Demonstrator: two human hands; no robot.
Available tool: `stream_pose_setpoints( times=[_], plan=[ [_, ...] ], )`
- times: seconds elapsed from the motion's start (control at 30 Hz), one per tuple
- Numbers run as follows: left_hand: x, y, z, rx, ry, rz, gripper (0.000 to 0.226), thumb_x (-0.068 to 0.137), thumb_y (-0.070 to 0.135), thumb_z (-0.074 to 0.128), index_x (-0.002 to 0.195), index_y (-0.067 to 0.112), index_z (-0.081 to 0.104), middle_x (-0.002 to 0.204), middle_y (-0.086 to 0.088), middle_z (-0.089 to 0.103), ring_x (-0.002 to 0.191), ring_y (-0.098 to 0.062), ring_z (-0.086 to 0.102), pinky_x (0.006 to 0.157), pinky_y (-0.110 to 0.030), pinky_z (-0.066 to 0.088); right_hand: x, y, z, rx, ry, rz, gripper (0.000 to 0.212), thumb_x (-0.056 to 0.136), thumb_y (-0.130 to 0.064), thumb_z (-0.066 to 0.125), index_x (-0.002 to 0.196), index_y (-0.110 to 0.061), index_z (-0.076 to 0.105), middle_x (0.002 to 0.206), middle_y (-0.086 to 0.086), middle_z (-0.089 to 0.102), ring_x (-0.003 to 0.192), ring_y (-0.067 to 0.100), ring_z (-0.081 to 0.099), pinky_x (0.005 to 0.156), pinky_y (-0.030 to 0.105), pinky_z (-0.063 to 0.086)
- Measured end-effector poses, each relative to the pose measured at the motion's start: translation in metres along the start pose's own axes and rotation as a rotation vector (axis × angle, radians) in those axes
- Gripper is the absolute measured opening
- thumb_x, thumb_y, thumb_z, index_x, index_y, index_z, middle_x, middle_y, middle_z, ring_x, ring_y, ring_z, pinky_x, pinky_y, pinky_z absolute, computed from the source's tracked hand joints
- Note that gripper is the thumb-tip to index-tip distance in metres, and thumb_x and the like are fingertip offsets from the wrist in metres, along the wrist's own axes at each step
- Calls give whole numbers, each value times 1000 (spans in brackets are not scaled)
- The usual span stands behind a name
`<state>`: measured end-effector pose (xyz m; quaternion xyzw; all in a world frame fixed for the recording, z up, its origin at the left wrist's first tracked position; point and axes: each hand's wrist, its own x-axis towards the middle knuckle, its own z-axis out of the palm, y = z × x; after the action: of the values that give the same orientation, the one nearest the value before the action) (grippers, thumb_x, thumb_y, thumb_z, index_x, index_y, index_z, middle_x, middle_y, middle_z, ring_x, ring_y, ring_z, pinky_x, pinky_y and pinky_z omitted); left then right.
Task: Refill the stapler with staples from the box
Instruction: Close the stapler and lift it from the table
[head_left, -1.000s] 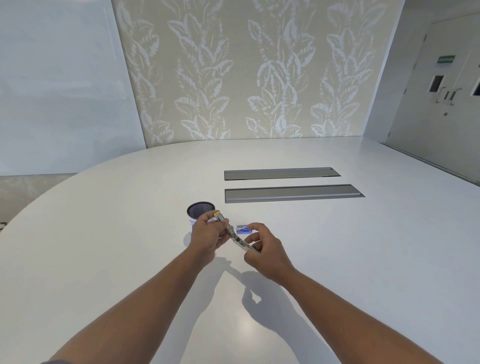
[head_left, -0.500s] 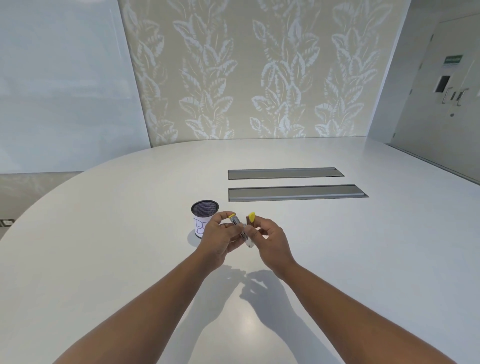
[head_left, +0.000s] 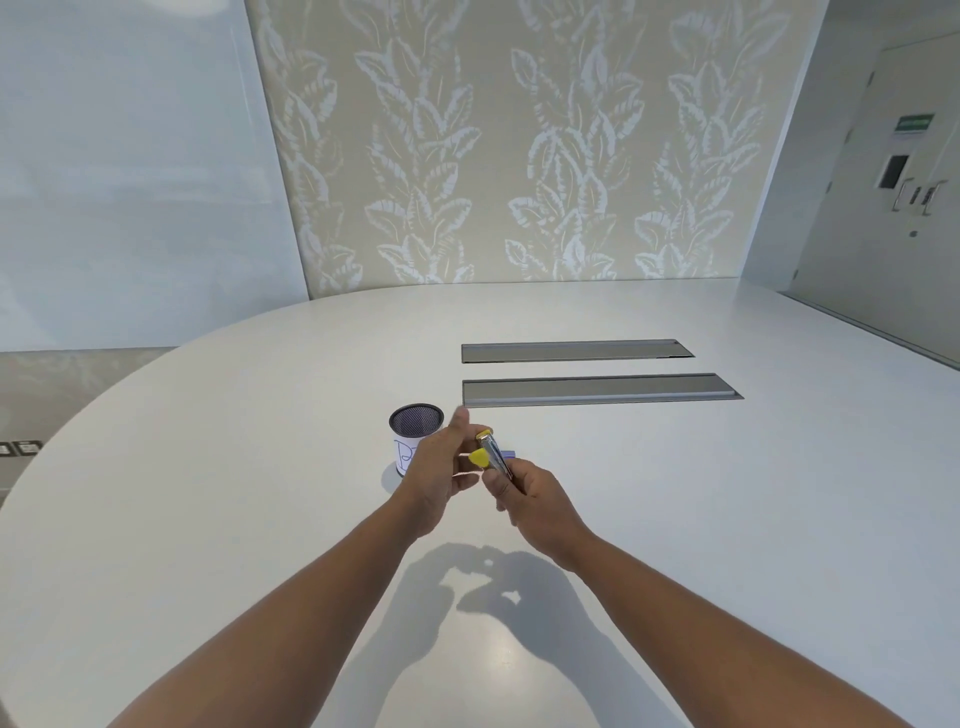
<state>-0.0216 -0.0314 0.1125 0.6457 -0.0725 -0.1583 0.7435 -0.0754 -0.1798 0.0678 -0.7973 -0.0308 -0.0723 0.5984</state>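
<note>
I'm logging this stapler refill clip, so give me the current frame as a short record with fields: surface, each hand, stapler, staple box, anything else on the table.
surface: white rounded table with two grey cable hatches
right hand: holds the stapler from below
left hand: open beside the stapler, fingers loose; contact with it unclear
stapler: metal with yellow parts, lifted off the table, seemingly hinged open
staple box: only a bluish sliver visible behind the stapler
other: mesh pen cup left of the hands

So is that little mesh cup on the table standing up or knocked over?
Upright. The mesh cup stands on the white table, its round dark mouth facing up, beside the left hand.
</note>
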Motion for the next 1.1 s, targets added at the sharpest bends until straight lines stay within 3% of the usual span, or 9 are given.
stream_pose_setpoints(
  times=[0.13,0.3,0.5,0.67,1.1],
  plan=[
    [-5,-7,1,209,3,178,44,99,50,52,89,8,62,72,2,60,63,-13,50,61,-25,39,-2,0,1,-118,10,-39,58,84,-68,63,90,-10,57,68,-6,48,60,11,38,58,31,34],
    [-4,-17,-1,338,44,238,42,101,44,51,72,15,43,64,3,40,64,-16,38,62,-30,33,-5,1,1,-450,-22,-87,55,90,-74,47,85,-19,48,66,-6,51,58,15,42,57,36,36],
    [-1,-24,-3,531,131,255,51,102,45,45,72,4,43,62,2,44,61,-17,40,61,-37,36,-10,-2,1,-690,-62,-150,51,97,-71,30,83,-24,44,67,-2,58,60,21,50,56,38,40],
    [0,-24,0,606,150,256,43,104,42,43,70,15,45,63,3,47,61,-15,42,61,-35,37,-11,2,3,-736,-30,-185,54,99,-66,28,86,-18,47,64,0,57,61,25,53,56,39,40],
    [3,-25,1,732,152,270,44,105,41,39,72,14,45,65,0,48,62,-16,42,59,-31,35,-15,5,4,-689,-37,-167,50,101,-63,30,87,-17,46,64,-3,54,62,27,52,58,44,42]
  ],
)
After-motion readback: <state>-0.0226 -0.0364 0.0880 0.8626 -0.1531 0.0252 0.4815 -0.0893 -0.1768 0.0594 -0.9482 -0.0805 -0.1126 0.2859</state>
